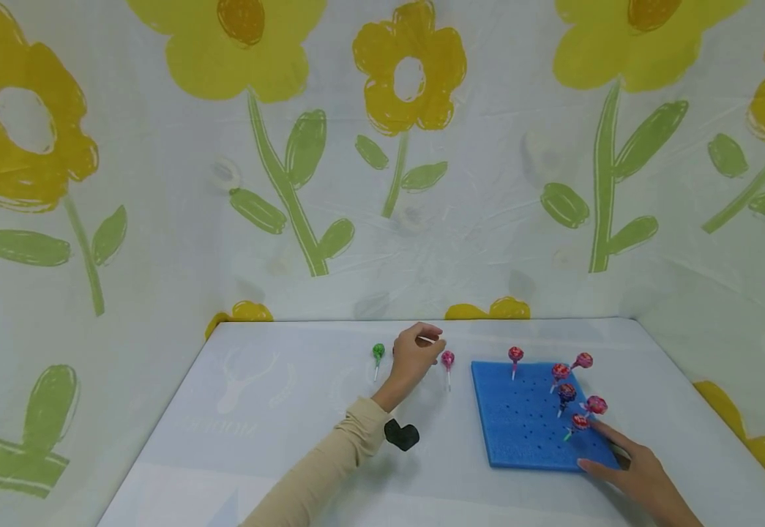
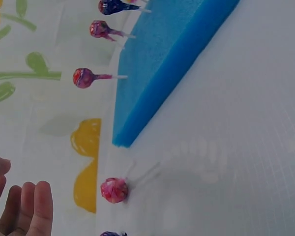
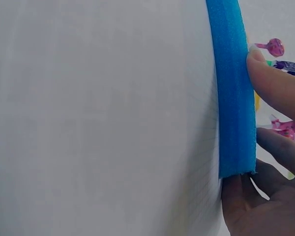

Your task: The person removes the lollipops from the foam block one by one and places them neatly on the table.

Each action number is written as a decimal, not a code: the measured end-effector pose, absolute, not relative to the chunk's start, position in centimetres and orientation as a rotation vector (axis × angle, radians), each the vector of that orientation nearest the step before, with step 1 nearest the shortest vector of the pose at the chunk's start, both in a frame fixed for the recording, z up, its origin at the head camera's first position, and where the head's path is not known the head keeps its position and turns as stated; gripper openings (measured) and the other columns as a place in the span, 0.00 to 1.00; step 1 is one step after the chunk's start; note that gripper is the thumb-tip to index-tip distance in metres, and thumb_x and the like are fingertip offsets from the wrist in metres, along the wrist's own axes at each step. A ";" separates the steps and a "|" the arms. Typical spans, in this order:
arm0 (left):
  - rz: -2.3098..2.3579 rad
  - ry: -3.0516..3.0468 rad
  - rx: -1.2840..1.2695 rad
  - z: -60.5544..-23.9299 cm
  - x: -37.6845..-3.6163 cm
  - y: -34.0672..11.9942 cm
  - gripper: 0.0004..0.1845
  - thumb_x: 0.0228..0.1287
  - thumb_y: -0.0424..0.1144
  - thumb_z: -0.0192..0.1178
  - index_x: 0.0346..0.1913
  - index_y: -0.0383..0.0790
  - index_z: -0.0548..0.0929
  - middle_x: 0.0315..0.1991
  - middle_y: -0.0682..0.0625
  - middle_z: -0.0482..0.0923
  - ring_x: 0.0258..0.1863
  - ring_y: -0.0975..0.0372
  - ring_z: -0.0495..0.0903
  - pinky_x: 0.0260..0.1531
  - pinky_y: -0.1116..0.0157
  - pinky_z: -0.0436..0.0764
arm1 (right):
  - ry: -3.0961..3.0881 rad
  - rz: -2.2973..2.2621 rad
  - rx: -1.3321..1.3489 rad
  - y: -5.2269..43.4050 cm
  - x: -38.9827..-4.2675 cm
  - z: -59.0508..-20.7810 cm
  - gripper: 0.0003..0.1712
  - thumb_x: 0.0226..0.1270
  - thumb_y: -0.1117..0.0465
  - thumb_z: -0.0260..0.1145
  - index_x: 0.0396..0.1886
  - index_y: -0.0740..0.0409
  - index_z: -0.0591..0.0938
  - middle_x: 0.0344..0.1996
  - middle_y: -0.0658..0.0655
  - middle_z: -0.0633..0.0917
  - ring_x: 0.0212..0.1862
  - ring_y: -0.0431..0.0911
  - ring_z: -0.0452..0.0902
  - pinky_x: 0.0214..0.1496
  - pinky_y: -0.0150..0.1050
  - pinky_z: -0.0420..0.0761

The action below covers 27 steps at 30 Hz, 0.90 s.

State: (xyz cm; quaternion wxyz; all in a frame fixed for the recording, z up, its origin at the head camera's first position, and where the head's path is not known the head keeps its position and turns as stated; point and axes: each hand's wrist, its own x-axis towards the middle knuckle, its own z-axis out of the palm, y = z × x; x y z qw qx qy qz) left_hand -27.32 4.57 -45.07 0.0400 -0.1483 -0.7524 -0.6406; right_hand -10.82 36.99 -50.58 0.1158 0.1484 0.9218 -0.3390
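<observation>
On the white desk, a square blue foam board pierced with rows of small holes was laid flat to the right of centre. Six wrapped lollipops were stood upright in its far and right-hand holes: one red lollipop near the far left corner, and a cluster of five lollipops toward the right edge, among them a dark purple one and one on a green stick. The right hand was rested at the near right corner of the board, its fingers stretched out flat, one along the top surface and one against the near edge; nothing was gripped by it. In the right wrist view the thumb was seen pressed against the board's side.

Left of the board, the left hand was held over the desk with fingers curled, and what looked like a thin white stick was pinched at its fingertips, though the item itself could not be made out. A pink lollipop was lying on the desk just beside that hand, between it and the board, and a green lollipop was lying just on the hand's other side. A small black object was seen below the left wrist
</observation>
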 end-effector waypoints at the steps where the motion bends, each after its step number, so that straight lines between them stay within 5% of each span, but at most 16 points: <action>1: -1.968 -2.305 -0.457 -45.1 -27.3 4.7 0.07 0.59 0.33 0.64 0.40 0.36 0.82 0.35 0.48 0.80 0.27 0.64 0.78 0.25 0.70 0.81 | 2.703 -0.983 0.434 37.0 -10.8 -50.6 0.64 0.47 0.29 0.67 0.70 0.69 0.55 0.64 0.82 0.54 0.63 0.76 0.49 0.57 0.66 0.63; 17: -2.008 -2.255 -0.559 -45.6 -26.6 7.7 0.07 0.60 0.32 0.63 0.41 0.39 0.82 0.38 0.49 0.80 0.35 0.58 0.79 0.29 0.70 0.81 | 2.688 -0.976 0.429 37.2 -10.8 -50.5 0.65 0.45 0.28 0.66 0.70 0.68 0.55 0.64 0.82 0.52 0.62 0.77 0.49 0.56 0.67 0.61; 27: -1.979 -2.291 -0.540 -46.0 -25.9 9.9 0.08 0.60 0.37 0.64 0.42 0.42 0.82 0.37 0.55 0.80 0.37 0.63 0.77 0.34 0.73 0.79 | 2.705 -0.965 0.423 37.0 -10.8 -50.4 0.64 0.46 0.29 0.67 0.70 0.69 0.56 0.63 0.82 0.54 0.62 0.77 0.50 0.56 0.66 0.63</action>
